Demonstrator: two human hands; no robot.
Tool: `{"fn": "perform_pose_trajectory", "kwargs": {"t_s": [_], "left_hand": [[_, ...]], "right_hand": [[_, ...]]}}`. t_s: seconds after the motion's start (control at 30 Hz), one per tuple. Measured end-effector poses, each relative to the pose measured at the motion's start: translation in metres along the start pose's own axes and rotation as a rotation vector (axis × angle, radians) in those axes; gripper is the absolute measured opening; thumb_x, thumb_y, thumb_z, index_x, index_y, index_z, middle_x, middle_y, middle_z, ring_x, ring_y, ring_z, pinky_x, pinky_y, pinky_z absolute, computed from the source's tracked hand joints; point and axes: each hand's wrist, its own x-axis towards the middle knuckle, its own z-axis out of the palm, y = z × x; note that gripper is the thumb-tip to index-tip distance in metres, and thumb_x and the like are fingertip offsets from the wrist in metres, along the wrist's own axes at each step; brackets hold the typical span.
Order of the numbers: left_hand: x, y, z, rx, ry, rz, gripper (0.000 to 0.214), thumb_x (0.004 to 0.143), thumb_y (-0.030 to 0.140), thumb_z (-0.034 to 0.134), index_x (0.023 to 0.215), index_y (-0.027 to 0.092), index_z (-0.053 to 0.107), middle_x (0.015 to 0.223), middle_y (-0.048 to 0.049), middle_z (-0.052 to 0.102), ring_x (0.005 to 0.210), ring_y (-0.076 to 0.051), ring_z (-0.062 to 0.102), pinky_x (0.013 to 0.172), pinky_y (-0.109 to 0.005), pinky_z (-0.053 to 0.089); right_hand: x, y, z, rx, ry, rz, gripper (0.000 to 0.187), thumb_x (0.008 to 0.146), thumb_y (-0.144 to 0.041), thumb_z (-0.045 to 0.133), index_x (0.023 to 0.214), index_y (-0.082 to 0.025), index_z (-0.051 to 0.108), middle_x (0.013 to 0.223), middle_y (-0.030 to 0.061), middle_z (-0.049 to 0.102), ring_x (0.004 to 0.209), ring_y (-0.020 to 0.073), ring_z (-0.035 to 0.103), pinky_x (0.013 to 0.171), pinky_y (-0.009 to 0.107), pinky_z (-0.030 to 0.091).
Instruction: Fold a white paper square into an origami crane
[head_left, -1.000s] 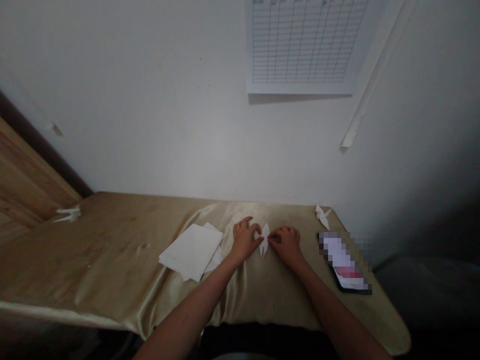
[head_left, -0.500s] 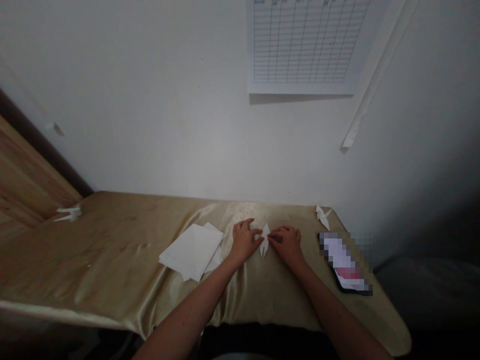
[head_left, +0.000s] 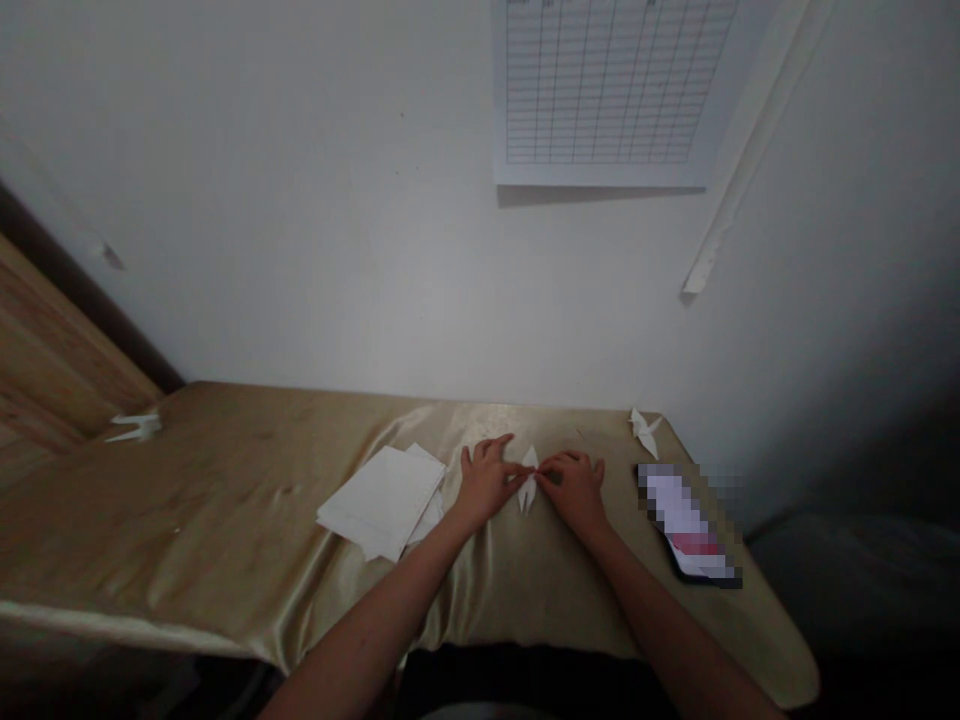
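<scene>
Between my hands, on the gold cloth, lies a small white folded paper (head_left: 528, 497), long and narrow with a pointed top and two split points at its lower end. My left hand (head_left: 486, 479) pinches its left edge with thumb and forefinger, the other fingers spread away. From the right, my right hand (head_left: 575, 484) pinches the paper too, its fingertips meeting those of the left at the middle. The fingertips cover the paper's centre. To the left of my left hand rests a stack of white paper sheets (head_left: 382, 500), loosely piled.
A folded paper crane (head_left: 644, 433) lies at the back right, above a phone (head_left: 690, 530) with a blurred screen. Another white folded paper figure (head_left: 138, 427) is at the far left. The gold cloth (head_left: 225, 510) has wrinkles. A printed grid sheet (head_left: 607, 100) hangs on the wall.
My left fingertips have moved slightly right and over the folded paper, closing up to the right fingertips. The right hand has barely moved.
</scene>
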Motion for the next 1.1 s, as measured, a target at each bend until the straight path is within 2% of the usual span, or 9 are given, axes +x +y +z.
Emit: {"fn": "perform_pose_trajectory", "kwargs": {"t_s": [0.23, 0.5, 0.67, 0.83, 1.03, 1.1], "left_hand": [[0.002, -0.004, -0.002, 0.112, -0.110, -0.017, 0.035, 0.094, 0.056, 0.054, 0.129, 0.059, 0.057, 0.164, 0.0041, 0.027, 0.148, -0.040, 0.023, 0.110, -0.079, 0.013], [0.021, -0.009, -0.017, 0.111, -0.349, -0.012, 0.053, 0.093, 0.067, 0.044, 0.145, 0.058, 0.035, 0.168, -0.0050, 0.012, 0.152, -0.042, 0.012, 0.106, -0.082, 0.008], [0.036, -0.011, -0.030, 0.111, -0.443, -0.006, 0.063, 0.085, 0.075, 0.050, 0.144, 0.058, 0.037, 0.169, -0.0048, 0.009, 0.153, -0.044, 0.007, 0.106, -0.082, 0.003], [0.037, -0.012, -0.024, 0.135, -0.390, 0.044, 0.064, 0.085, 0.071, 0.056, 0.144, 0.053, 0.041, 0.168, -0.0067, 0.013, 0.152, -0.044, 0.010, 0.107, -0.081, 0.004], [0.018, -0.012, -0.004, 0.152, -0.186, 0.127, 0.058, 0.095, 0.052, 0.055, 0.150, 0.042, 0.040, 0.165, -0.0133, 0.022, 0.151, -0.036, 0.021, 0.110, -0.079, 0.009], [0.015, -0.012, -0.004, 0.122, -0.138, 0.158, 0.058, 0.093, 0.048, 0.060, 0.148, 0.045, 0.041, 0.164, -0.0109, 0.025, 0.150, -0.036, 0.023, 0.110, -0.078, 0.011]], "right_hand": [[0.000, -0.002, -0.001, -0.023, -0.010, 0.023, 0.018, 0.089, -0.031, 0.056, 0.085, -0.029, 0.074, 0.109, 0.0014, 0.073, 0.120, 0.0291, 0.049, 0.110, 0.071, 0.004], [0.001, -0.002, -0.002, -0.013, -0.028, 0.034, 0.015, 0.087, -0.030, 0.059, 0.086, -0.029, 0.073, 0.111, 0.0010, 0.072, 0.122, 0.0293, 0.047, 0.110, 0.070, 0.005], [0.003, 0.000, 0.000, -0.025, -0.033, 0.037, 0.014, 0.087, -0.030, 0.060, 0.083, -0.029, 0.073, 0.112, 0.0011, 0.072, 0.123, 0.0297, 0.047, 0.110, 0.071, 0.006], [0.002, -0.002, -0.002, -0.024, -0.037, 0.025, 0.014, 0.087, -0.030, 0.060, 0.084, -0.029, 0.073, 0.111, 0.0007, 0.072, 0.122, 0.0287, 0.048, 0.110, 0.070, 0.007], [0.002, -0.001, -0.003, -0.044, -0.041, 0.027, 0.016, 0.088, -0.029, 0.058, 0.084, -0.031, 0.073, 0.112, -0.0007, 0.072, 0.122, 0.0285, 0.049, 0.110, 0.072, 0.008], [0.003, 0.000, -0.002, -0.049, -0.043, 0.026, 0.016, 0.088, -0.030, 0.058, 0.084, -0.032, 0.073, 0.112, -0.0010, 0.072, 0.123, 0.0285, 0.049, 0.110, 0.071, 0.008]]}}
